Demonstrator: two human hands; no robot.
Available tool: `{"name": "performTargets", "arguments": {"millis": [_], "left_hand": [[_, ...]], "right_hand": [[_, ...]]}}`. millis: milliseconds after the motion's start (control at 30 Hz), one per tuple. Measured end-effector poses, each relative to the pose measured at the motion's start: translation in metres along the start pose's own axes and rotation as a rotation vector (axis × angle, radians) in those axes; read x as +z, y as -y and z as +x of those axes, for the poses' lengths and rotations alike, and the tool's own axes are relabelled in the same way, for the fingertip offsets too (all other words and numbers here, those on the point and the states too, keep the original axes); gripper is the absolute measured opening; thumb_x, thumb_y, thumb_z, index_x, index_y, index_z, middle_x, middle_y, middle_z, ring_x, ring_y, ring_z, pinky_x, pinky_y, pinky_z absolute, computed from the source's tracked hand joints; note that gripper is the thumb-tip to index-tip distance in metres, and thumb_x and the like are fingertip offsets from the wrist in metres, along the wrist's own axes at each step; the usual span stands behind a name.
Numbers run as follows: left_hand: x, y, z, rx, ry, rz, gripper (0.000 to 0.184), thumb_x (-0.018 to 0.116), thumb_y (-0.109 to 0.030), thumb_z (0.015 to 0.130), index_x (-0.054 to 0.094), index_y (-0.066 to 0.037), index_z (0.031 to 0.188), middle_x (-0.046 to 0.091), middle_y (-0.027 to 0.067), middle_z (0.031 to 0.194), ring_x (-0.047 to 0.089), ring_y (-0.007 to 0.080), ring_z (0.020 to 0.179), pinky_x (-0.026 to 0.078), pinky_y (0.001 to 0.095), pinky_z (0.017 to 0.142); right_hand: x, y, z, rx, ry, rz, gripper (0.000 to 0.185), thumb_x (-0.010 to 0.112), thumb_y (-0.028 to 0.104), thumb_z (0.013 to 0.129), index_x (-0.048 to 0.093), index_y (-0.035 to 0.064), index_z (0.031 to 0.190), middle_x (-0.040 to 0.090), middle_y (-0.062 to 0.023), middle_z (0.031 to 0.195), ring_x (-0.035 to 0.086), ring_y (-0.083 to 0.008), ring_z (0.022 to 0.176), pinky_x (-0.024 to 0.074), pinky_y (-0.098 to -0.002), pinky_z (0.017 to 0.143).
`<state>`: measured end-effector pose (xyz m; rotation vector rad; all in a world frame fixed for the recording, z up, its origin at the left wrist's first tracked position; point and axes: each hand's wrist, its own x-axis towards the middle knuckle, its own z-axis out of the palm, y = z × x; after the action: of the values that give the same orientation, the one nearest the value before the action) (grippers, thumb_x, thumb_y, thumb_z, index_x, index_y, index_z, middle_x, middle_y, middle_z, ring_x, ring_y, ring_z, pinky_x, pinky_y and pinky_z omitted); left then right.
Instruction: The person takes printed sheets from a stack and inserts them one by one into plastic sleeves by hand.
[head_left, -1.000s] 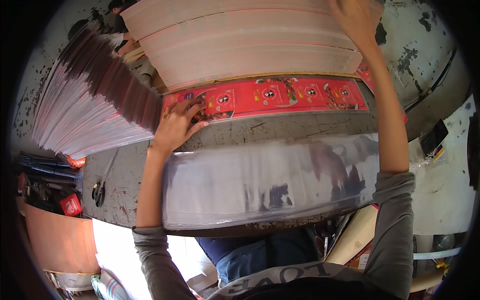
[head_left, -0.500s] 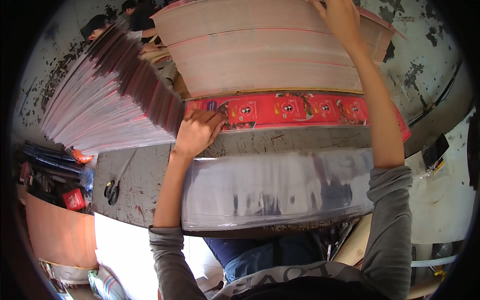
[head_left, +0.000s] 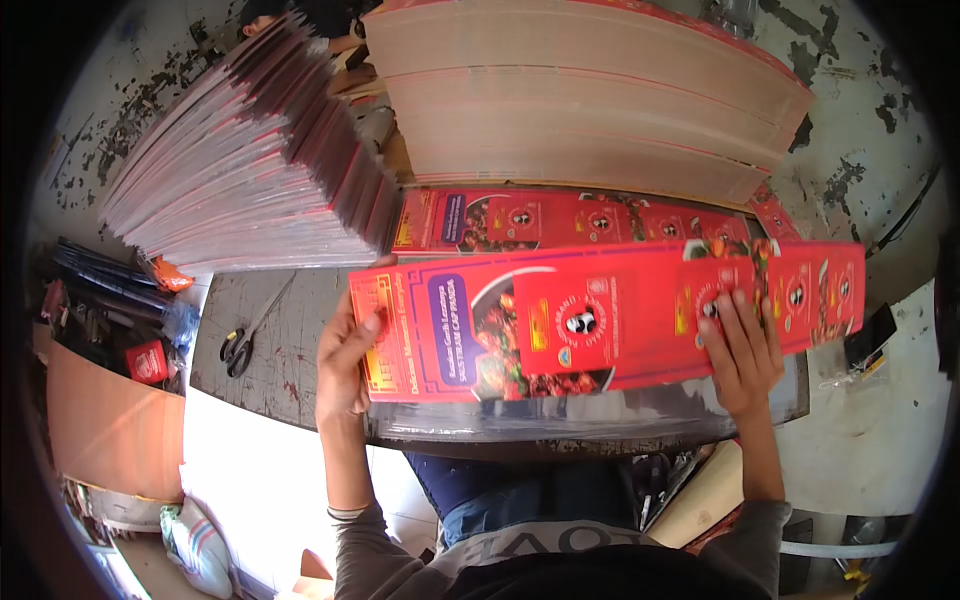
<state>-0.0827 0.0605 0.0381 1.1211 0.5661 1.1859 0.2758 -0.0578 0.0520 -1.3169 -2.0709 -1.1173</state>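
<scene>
A long red printed sheet (head_left: pixel 640 340), with panda logos and food pictures, lies across both my hands above a stack of clear plastic sleeves (head_left: pixel 520 420). My left hand (head_left: pixel 350 345) grips the sheet's left end, thumb on the printed face and fingers mostly behind. Over the lower edge to the right, my right hand (head_left: pixel 742 350) has its fingers on the print; its thumb is hidden, seemingly beneath. Behind the held sheet, more red sheets (head_left: pixel 460 220) lie on the table. The held sheet covers most of the sleeve stack.
A tall pile of printed sheets (head_left: pixel 590 110) stands at the back. To its left leans a fanned stack of plastic-covered sheets (head_left: pixel 240 180). Black-handled scissors (head_left: pixel 237 352) lie on the worn grey table (head_left: pixel 275 400). Another person's arm (head_left: pixel 345 42) shows at the far left.
My right hand has come down from the tall pile. The red printed sheet is now between both hands, nearer my body. My left hand has left the flat sheets behind.
</scene>
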Motion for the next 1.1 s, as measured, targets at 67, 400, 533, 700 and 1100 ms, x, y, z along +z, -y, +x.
{"name": "performTargets", "arguments": {"millis": [67, 400, 533, 700, 1100], "left_hand": [[0.004, 0.014, -0.017, -0.049, -0.034, -0.044, 0.053, 0.054, -0.017, 0.087, 0.033, 0.004, 0.13, 0.053, 0.0157, 0.117, 0.055, 0.0198, 0.105, 0.042, 0.0287, 0.091], [0.014, 0.04, -0.036, -0.266, -0.258, 0.229, 0.048, 0.036, -0.034, 0.096, 0.043, 0.004, 0.125, 0.055, 0.0133, 0.114, 0.056, 0.0132, 0.098, 0.045, 0.0231, 0.083], [0.005, 0.049, -0.036, -0.227, -0.231, 0.273, 0.07, 0.025, -0.055, 0.091, 0.042, 0.004, 0.126, 0.055, 0.0148, 0.115, 0.056, 0.0162, 0.1, 0.045, 0.0242, 0.085], [0.002, 0.049, -0.037, -0.179, -0.165, 0.133, 0.083, 0.019, -0.066, 0.086, 0.042, 0.003, 0.126, 0.054, 0.0154, 0.115, 0.056, 0.0175, 0.101, 0.045, 0.025, 0.085], [-0.005, 0.056, -0.045, -0.095, -0.292, -0.049, 0.038, 0.052, -0.013, 0.088, 0.044, 0.004, 0.121, 0.059, 0.0148, 0.106, 0.062, 0.0157, 0.087, 0.052, 0.027, 0.074]], "right_hand": [[-0.011, 0.023, -0.025, 0.069, 0.051, 0.082, 0.027, 0.06, 0.009, 0.079, 0.061, 0.0124, 0.106, 0.06, -0.0099, 0.112, 0.056, -0.0276, 0.108, 0.0394, -0.0471, 0.095], [-0.014, 0.049, -0.055, 0.443, 0.637, 0.428, 0.085, 0.077, 0.014, 0.044, 0.05, 0.0203, 0.125, 0.038, -0.0089, 0.137, 0.035, -0.0273, 0.127, 0.0225, -0.0487, 0.106], [-0.01, 0.047, -0.054, 0.434, 0.647, 0.46, 0.085, 0.077, 0.015, 0.044, 0.05, 0.0198, 0.125, 0.038, -0.0091, 0.137, 0.035, -0.0274, 0.127, 0.0229, -0.0487, 0.105], [-0.009, 0.045, -0.052, 0.427, 0.654, 0.469, 0.08, 0.075, 0.025, 0.05, 0.049, 0.0188, 0.125, 0.037, -0.0102, 0.138, 0.033, -0.0297, 0.128, 0.0197, -0.0503, 0.106], [-0.014, 0.044, -0.038, 0.472, 0.497, 0.613, 0.074, 0.059, 0.054, 0.071, 0.043, 0.0124, 0.13, 0.026, -0.0201, 0.141, 0.023, -0.0392, 0.131, 0.0087, -0.0542, 0.106]]}}
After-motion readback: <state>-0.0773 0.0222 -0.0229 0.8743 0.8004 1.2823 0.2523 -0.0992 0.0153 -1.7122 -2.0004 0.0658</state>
